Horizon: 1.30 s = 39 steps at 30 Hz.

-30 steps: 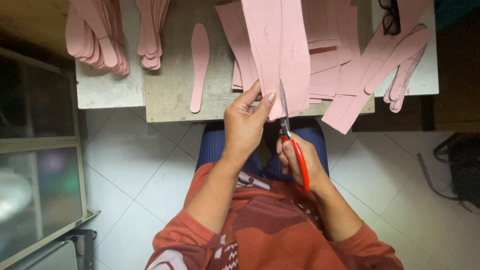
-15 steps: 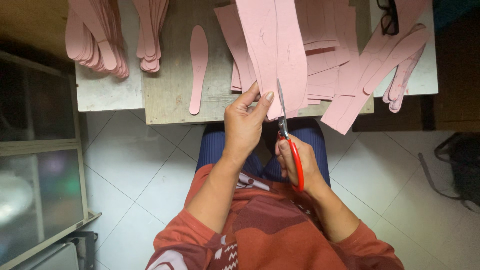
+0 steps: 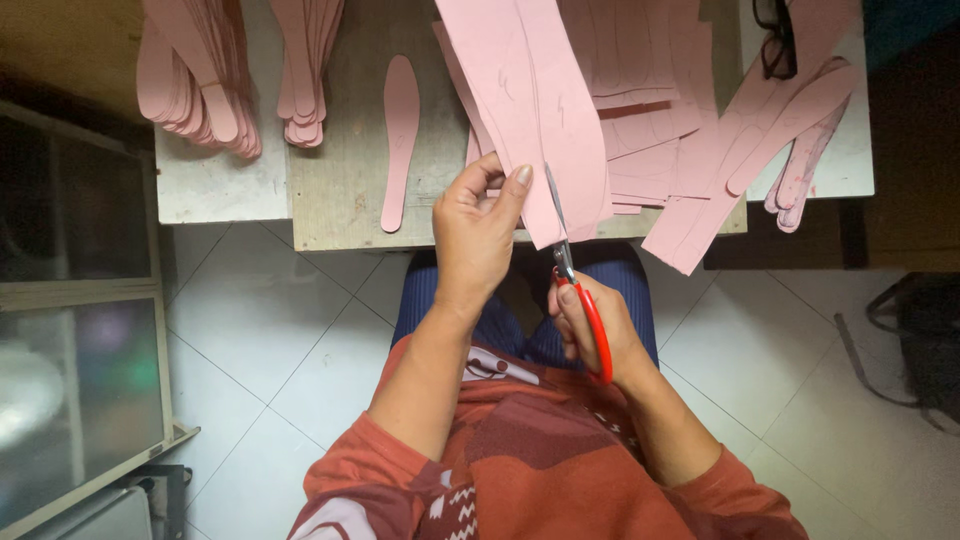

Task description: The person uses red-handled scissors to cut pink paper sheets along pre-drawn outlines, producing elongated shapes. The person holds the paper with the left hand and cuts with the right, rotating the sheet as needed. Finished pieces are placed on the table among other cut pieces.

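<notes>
Head view, looking down over the lap to the near edge of the table point(image 3: 340, 215). Left hand point(image 3: 475, 235) is raised in front of the table edge, thumb and fingers pinching the lower left part of a long pink sheet point(image 3: 530, 110) that runs up and away over the table. Right hand point(image 3: 595, 330) sits lower, over the lap, fingers closed through the red handles of a pair of scissors point(image 3: 575, 290); the blades point up and into the bottom edge of the sheet, just right of the left thumb. Whether the blades are parted or closed at the cut cannot be told. Faint curved outlines show on the sheet. On the table behind it lies a heap of pink offcuts and strips point(image 3: 650, 120), some hanging over the near edge at right. A single pink insole-shaped piece point(image 3: 400, 135) lies flat left of the hands, well apart from them. Further left, two stacks of the same cut shapes point(image 3: 200, 85) rest at the far corner. A pair of dark spectacles point(image 3: 775, 40) lies at top right. Tiled floor point(image 3: 260, 330) below; person wears a rust-red patterned top.
</notes>
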### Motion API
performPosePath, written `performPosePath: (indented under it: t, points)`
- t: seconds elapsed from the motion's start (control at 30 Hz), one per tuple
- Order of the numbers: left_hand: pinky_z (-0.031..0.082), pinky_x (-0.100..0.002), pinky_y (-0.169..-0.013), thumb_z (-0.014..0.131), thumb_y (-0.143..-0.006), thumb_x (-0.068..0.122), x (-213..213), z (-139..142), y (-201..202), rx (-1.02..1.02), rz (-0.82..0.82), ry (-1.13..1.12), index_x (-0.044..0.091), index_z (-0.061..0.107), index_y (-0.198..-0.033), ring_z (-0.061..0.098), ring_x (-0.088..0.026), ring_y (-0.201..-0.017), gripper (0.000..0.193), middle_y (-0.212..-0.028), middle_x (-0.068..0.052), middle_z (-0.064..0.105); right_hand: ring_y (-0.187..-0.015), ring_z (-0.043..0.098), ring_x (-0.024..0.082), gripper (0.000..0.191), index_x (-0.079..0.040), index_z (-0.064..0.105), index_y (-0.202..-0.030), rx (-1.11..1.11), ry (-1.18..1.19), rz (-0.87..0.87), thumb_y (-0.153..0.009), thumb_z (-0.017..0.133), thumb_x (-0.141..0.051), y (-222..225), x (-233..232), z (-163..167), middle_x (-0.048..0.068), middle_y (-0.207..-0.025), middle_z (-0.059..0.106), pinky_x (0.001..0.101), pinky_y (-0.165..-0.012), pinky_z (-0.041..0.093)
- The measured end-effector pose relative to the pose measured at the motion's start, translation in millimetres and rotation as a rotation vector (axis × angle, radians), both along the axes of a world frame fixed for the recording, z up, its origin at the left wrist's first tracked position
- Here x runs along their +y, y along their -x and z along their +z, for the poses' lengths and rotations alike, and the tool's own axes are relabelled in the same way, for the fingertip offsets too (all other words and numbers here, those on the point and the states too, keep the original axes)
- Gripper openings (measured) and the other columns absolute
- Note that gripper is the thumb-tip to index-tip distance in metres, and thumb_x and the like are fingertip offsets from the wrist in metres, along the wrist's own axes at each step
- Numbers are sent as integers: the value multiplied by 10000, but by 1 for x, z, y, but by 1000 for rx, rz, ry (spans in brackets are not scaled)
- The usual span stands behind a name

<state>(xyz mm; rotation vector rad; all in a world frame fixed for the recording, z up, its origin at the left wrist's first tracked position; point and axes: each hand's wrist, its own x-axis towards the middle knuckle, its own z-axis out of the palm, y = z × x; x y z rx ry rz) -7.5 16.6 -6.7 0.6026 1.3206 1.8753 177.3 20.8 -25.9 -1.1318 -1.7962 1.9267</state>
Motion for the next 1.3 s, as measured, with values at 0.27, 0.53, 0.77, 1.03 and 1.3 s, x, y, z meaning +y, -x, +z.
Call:
performPosePath:
  t: [0.27, 0.53, 0.77, 1.03, 1.3]
  points:
    - [497, -190, -580, 736, -963, 144, -12, 11, -16, 125, -16, 178, -18, 740, -1181, 612, -18, -678, 272, -910, -21, 709, -510, 475, 89, 506, -60, 574, -957, 44, -31, 7, -1041, 380, -520, -2, 7, 8, -6, -634, 478, 247, -479, 470]
    - [552, -210, -649, 722, -979, 144, -11, 9, -19, 120, -25, 125, -7, 733, -1213, 657, -42, -780, 278, -973, -19, 698, -450, 453, 97, 524, -47, 564, -868, -16, -31, -46, -1043, 401, -513, -2, 4, 11, -7, -569, 451, 254, -426, 428]
    - [587, -224, -692, 713, -977, 146, -10, 6, -20, 46, -42, 114, -9, 723, -1233, 693, -65, -814, 300, -1031, -48, 729, -392, 464, 99, 479, -54, 555, -807, -42, -51, -109, -1034, 460, -465, 3, -2, 8, 7, -524, 469, 252, -386, 408]
    - [600, -226, -773, 680, -1011, 101, -3, 2, -8, -41, -27, -33, -45, 622, -1340, 722, -76, -892, 364, -1081, -78, 733, -404, 499, 98, 417, -52, 529, -748, -87, -86, -46, -1006, 542, -379, -2, 5, 9, 11, -547, 504, 263, -386, 411]
    - [546, -202, -592, 707, -978, 76, -5, 4, -11, 20, -54, 68, 4, 674, -1329, 682, -56, -779, 360, -1018, -73, 727, -534, 474, 104, 235, -56, 538, -884, 105, 61, -4, -969, 462, -261, -1, 9, 8, 8, -642, 461, 277, -474, 471]
